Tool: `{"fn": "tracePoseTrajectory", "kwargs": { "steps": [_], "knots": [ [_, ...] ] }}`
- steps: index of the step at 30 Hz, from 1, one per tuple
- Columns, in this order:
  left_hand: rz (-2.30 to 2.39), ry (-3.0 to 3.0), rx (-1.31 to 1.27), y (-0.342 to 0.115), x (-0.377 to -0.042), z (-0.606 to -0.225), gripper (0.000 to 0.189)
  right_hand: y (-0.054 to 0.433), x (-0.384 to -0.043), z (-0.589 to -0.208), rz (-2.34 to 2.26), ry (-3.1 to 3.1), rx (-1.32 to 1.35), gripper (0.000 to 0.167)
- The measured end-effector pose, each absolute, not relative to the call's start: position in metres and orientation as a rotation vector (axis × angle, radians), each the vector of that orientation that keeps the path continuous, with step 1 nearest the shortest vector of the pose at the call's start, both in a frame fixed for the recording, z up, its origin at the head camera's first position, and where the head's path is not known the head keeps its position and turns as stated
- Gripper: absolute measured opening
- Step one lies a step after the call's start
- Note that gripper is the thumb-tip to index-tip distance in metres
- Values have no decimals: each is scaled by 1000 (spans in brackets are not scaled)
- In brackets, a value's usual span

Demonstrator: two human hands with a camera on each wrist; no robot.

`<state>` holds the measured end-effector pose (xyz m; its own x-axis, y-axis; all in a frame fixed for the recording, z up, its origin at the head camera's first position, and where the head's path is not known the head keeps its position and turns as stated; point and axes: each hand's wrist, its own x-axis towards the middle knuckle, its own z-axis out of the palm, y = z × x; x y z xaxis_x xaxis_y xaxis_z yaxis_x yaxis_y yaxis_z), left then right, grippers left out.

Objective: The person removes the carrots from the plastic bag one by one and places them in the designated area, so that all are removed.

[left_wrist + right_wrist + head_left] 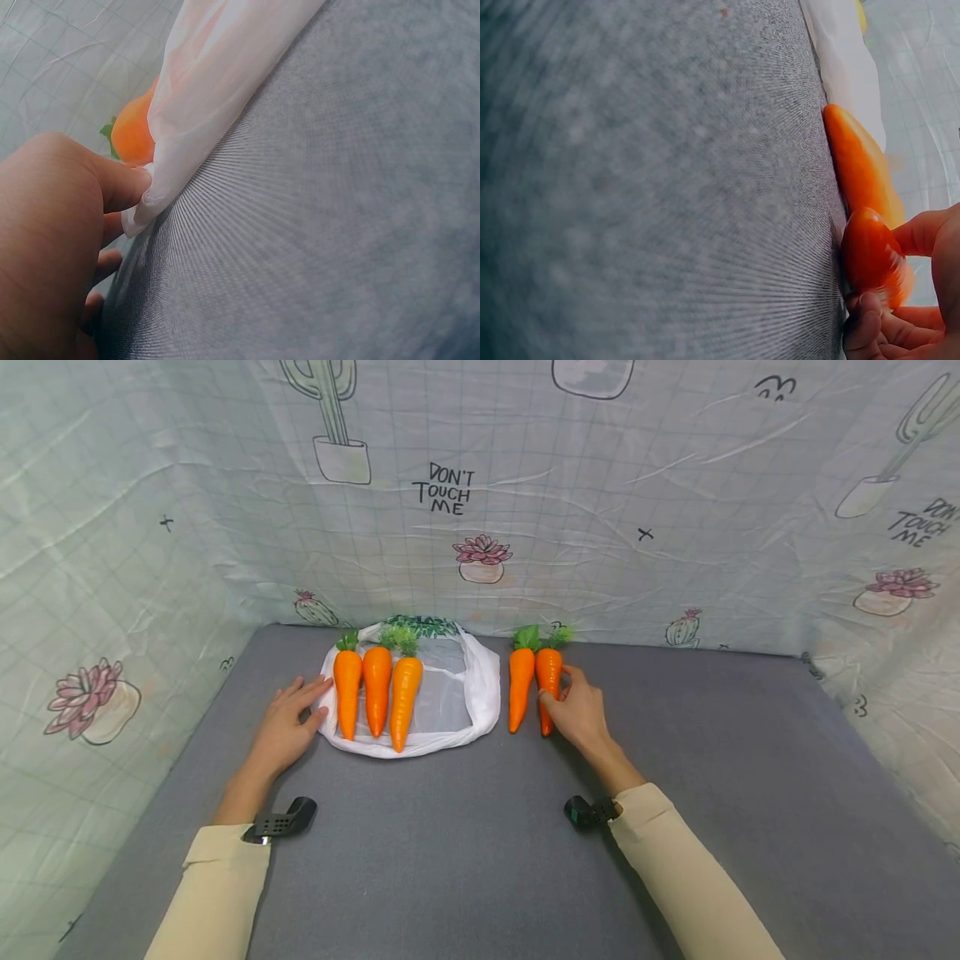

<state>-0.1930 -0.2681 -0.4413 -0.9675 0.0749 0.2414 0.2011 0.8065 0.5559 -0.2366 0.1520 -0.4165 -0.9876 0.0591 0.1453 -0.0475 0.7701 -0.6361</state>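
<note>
A white plastic bag lies on the grey table with three orange carrots, a left one, a middle one and a right one, on it. My left hand pinches the bag's left edge between thumb and fingers; the left wrist view shows the white plastic at the thumb tip. To the bag's right, two more carrots lie side by side. My right hand grips the outer carrot, with thumb and fingers on either side of it. Its neighbour lies untouched. All have green tops.
The grey table surface reaches toward me and to both sides. Behind it and at its sides hangs a pale printed cloth with cactus drawings. Each wrist wears a black strap device, left and right.
</note>
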Motion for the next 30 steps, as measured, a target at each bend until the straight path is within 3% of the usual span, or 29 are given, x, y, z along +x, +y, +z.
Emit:
{"fn": "tracePoseTrajectory", "kwargs": {
  "steps": [30],
  "knots": [
    [-899,-2764,-238,-269,-194,-443,45,154,-237,-407,1044,-2744,-32,58]
  ]
}}
